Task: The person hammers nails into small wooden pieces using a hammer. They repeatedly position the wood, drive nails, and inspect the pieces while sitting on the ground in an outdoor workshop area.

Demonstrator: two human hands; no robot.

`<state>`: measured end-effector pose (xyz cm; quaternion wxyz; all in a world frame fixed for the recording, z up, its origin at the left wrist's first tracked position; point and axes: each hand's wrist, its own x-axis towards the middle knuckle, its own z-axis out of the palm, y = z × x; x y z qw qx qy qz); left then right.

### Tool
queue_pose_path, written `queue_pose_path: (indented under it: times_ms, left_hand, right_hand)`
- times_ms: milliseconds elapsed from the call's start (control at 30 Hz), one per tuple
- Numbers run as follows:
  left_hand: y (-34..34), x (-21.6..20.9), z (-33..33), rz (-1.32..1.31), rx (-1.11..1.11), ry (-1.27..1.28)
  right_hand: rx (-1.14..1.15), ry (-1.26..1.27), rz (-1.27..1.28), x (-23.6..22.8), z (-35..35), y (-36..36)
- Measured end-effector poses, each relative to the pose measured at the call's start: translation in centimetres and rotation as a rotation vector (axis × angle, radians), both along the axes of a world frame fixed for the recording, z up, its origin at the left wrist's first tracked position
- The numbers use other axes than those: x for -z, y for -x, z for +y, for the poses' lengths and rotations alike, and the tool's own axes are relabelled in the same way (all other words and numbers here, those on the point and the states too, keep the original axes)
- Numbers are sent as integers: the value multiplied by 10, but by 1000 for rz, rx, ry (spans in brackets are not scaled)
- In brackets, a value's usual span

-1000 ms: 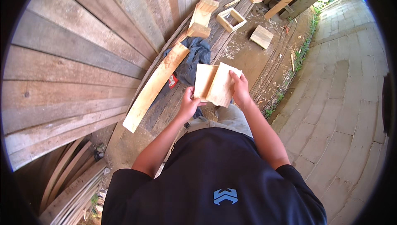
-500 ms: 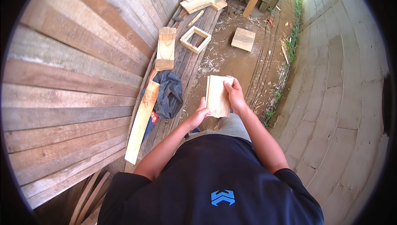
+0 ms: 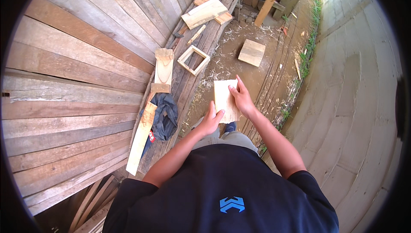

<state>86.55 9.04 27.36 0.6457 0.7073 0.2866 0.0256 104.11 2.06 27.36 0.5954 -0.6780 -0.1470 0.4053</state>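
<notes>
A pale rectangular wooden board [image 3: 225, 100] is held up in front of my body, above the dirt floor. My left hand [image 3: 210, 119] grips its lower left edge, thumb on the near face. On the upper right edge my right hand [image 3: 242, 99] is closed round the board, thumb lying on the face and fingers mostly behind. On the bench to my left lie a small square wooden frame [image 3: 193, 60], a block-like wooden piece with raised ends [image 3: 164, 71] and a black plastic bag [image 3: 166, 117].
A long plank bench [image 3: 188, 88] runs along the wooden wall [image 3: 77, 92]. Toward its far end are some boards [image 3: 204, 13]. A long thin board [image 3: 141, 141] lies at its near end. A square wooden piece [image 3: 251, 53] rests on the shaving-strewn floor. At right stands a grey wall [image 3: 342, 117].
My view has shifted, so the bench items appear lower and more to the left. The board now shows more squarely face-on, and my left thumb lies further across it.
</notes>
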Motion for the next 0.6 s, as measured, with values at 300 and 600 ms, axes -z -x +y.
queue_pose_path:
  times_ms: [300,600]
  left_hand:
    - [-21,11,69,-94,-194,-214]
    - [-33,-37,131,-211,-122,33]
  right_hand:
    - [-210,132,-268,-27,86,2]
    - [-369,12,-156,-50,135,-35]
